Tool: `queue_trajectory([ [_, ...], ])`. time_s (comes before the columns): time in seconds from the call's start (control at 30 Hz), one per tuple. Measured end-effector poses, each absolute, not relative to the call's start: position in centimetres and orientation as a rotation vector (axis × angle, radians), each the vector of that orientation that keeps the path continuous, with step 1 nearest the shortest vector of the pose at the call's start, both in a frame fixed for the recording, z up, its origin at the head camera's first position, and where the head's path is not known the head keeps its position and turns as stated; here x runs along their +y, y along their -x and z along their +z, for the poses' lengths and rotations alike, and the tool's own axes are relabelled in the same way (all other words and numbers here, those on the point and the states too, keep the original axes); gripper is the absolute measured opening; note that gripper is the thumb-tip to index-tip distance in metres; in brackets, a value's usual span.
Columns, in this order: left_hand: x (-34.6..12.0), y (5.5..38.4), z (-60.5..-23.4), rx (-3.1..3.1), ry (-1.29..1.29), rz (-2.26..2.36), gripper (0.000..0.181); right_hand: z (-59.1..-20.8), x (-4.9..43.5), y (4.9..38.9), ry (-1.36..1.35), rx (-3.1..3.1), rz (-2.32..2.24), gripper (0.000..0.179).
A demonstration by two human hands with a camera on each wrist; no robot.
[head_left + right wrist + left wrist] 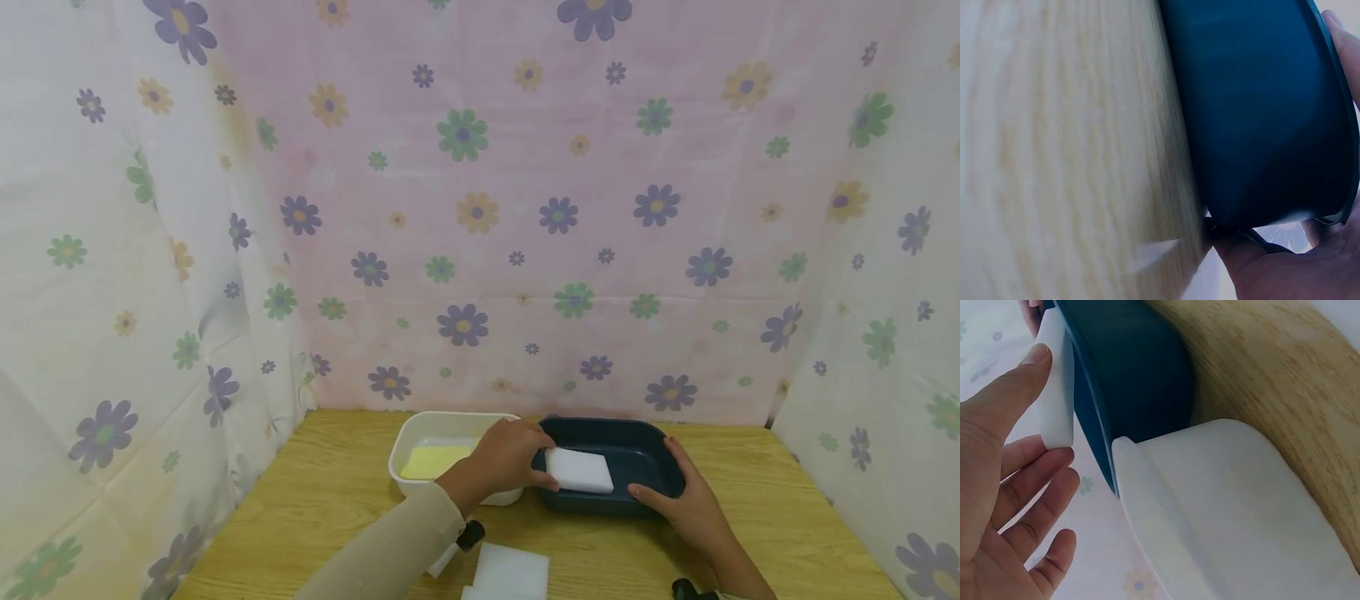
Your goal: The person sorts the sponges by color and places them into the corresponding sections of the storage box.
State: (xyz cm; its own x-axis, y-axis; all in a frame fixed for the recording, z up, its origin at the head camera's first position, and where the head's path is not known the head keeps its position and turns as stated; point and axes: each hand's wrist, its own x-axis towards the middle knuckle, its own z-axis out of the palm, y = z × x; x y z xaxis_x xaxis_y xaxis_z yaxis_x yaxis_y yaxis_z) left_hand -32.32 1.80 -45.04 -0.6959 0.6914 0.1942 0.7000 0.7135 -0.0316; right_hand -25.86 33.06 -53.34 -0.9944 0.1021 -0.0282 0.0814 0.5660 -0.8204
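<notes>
My left hand [506,458] pinches a white sponge block [580,471] by its left end, thumb on one side and fingers on the other. The block overlaps the inside of a dark blue plastic tub [600,503] in the head view; in the left wrist view, the block [1057,394] shows edge-on beside the tub's rim. My right hand [693,504] holds the tub's right end, with the thumb at the near rim and fingers round the far corner. To the left stands a white tub [401,454] with a flat yellow piece [435,461] inside, partly hidden by my left hand.
More white blocks [512,572] lie at the table's near edge, one partly behind my left sleeve [397,550]. The wooden table [322,500] meets a flowered cloth [517,350] at the back, with similar cloth on both sides.
</notes>
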Motion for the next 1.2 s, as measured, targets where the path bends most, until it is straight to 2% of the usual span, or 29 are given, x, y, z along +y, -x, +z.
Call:
queue_trajectory([
  [0.7,2.1,32.3,-45.7,-2.745,1.134,0.026,0.068,-53.3,32.9,25.8,0.16,-2.749,1.465,0.118],
  [1.2,0.6,32.4,-45.2,-2.733,1.13,-0.043,0.061,-53.4,33.0,25.8,0.181,-2.767,1.425,0.117],
])
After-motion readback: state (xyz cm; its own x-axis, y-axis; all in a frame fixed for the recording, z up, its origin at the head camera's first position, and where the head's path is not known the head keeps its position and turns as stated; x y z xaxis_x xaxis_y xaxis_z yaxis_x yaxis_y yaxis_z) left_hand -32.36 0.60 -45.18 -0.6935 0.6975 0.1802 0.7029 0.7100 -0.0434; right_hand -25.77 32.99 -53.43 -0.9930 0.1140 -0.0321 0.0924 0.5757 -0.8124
